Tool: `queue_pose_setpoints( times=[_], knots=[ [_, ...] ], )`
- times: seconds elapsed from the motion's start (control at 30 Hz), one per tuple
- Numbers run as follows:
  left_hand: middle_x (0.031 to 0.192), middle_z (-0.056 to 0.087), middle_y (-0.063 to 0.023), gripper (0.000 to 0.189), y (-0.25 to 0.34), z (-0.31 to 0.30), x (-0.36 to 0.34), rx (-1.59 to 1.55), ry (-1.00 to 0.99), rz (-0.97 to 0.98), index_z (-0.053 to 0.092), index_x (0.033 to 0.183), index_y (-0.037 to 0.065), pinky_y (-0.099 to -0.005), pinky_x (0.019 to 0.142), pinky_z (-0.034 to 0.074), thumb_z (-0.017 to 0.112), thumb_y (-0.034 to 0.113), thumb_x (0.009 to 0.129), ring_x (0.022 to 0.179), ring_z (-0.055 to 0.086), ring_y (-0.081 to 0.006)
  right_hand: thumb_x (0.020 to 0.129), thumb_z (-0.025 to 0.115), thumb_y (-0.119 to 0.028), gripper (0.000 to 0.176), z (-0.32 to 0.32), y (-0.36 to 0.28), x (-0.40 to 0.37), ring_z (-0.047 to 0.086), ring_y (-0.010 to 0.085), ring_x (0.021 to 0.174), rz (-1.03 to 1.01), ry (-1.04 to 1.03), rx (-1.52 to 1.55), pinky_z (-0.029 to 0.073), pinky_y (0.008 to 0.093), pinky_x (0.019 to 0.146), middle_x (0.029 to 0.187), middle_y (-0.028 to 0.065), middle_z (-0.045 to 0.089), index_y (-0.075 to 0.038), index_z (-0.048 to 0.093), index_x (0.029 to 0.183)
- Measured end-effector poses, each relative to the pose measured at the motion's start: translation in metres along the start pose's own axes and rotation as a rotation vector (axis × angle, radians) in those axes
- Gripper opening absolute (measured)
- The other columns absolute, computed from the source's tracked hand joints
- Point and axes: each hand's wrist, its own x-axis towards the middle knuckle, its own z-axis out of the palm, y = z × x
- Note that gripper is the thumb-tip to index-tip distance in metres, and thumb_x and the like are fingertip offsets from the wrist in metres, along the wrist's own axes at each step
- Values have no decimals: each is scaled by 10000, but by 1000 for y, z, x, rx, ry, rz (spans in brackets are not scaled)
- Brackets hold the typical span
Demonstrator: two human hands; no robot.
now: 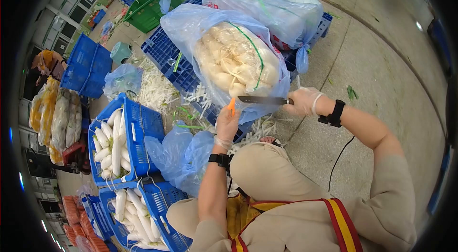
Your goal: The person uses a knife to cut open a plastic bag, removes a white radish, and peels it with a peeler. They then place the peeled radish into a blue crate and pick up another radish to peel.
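In my right hand point(305, 102), which wears a thin clear glove, is the dark handle of a knife point(262, 100); its broad blade points left. My gloved left hand point(227, 123) is closed around a small orange tool point(232, 107), close to the blade's tip; whether they touch I cannot tell. Just beyond both hands, peeled white radishes point(222, 63) fill an open clear-blue plastic bag point(179, 25) on a blue pallet point(164, 63). A closed bag point(267, 11) lies behind it.
Blue crates point(148, 130) of unpeeled white radishes point(113, 144) stand at my left, beside crumpled blue plastic point(183, 156). White peelings point(157, 87) litter the floor. A green crate point(157, 4) is at the back. Another person point(47, 61) is at far left, near filled bags point(62, 113).
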Motion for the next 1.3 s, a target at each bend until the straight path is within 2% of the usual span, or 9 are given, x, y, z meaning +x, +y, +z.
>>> queue_pose_setpoints(
  times=[0.1, 0.17, 0.27, 0.57, 0.67, 0.77, 0.83, 1.23, 1.3],
  knots=[
    [712, 487, -42, 188, 12, 0, 3, 63, -30, 34, 528, 835, -6, -299, 642, 413, 585, 170, 863, 673, 470, -156, 852, 499, -409, 422, -3, -16, 10, 632, 383, 878, 29, -72, -32, 502, 431, 787, 901, 223, 658, -31, 669, 927],
    [716, 476, -152, 174, 16, -1, 3, 233, -24, 131, 529, 774, -23, -368, 621, 413, 596, 131, 820, 674, 506, -312, 848, 501, -392, 426, 13, -24, 14, 633, 387, 880, 10, -24, -9, 501, 433, 795, 905, 232, 655, -4, 667, 907],
    [715, 491, -164, 201, 19, -8, 0, 264, -53, 165, 517, 736, -19, -394, 602, 404, 607, 143, 815, 675, 497, -356, 852, 501, -382, 434, 10, -12, 9, 637, 388, 872, 19, -27, -12, 503, 435, 791, 890, 237, 655, 19, 663, 880],
    [708, 510, -174, 220, 7, -2, -2, 240, -10, 201, 519, 712, 13, -425, 586, 404, 568, 171, 859, 671, 509, -377, 847, 510, -393, 419, 36, -11, 5, 636, 381, 888, 93, -29, 23, 507, 441, 782, 920, 236, 651, -8, 656, 926],
    [715, 561, -177, 285, 8, 7, -4, 336, 23, 86, 534, 769, 47, -461, 578, 418, 531, 298, 904, 680, 555, -400, 843, 531, -382, 364, 40, -26, 23, 636, 370, 876, 53, 34, 10, 507, 443, 771, 896, 221, 653, -45, 660, 888],
    [748, 508, -181, 224, 4, -5, -9, 244, -7, 54, 511, 760, 10, -440, 626, 411, 547, 207, 861, 704, 518, -380, 840, 543, -412, 391, 51, -30, 12, 608, 375, 958, 206, -16, 97, 479, 458, 831, 968, 219, 645, -45, 644, 929],
    [746, 504, -184, 203, 11, -12, -12, 229, 22, 132, 524, 766, 3, -436, 624, 414, 556, 189, 842, 700, 522, -379, 828, 541, -372, 379, 54, -17, 1, 628, 401, 864, 87, 86, 91, 494, 462, 785, 895, 237, 650, -21, 631, 940],
    [701, 500, -195, 251, 3, -13, -10, 194, 60, -21, 494, 735, -16, -417, 624, 418, 549, 210, 829, 677, 527, -370, 828, 544, -381, 414, 83, -40, 23, 626, 401, 898, 164, 44, 57, 493, 450, 818, 933, 246, 649, 0, 631, 966],
    [702, 511, -201, 253, -1, -21, -15, 200, 60, -80, 495, 729, -17, -422, 617, 417, 544, 212, 825, 672, 530, -376, 817, 559, -377, 408, 97, -45, 24, 626, 400, 898, 213, 113, 152, 488, 449, 829, 903, 252, 649, 12, 652, 897]
  ],
)
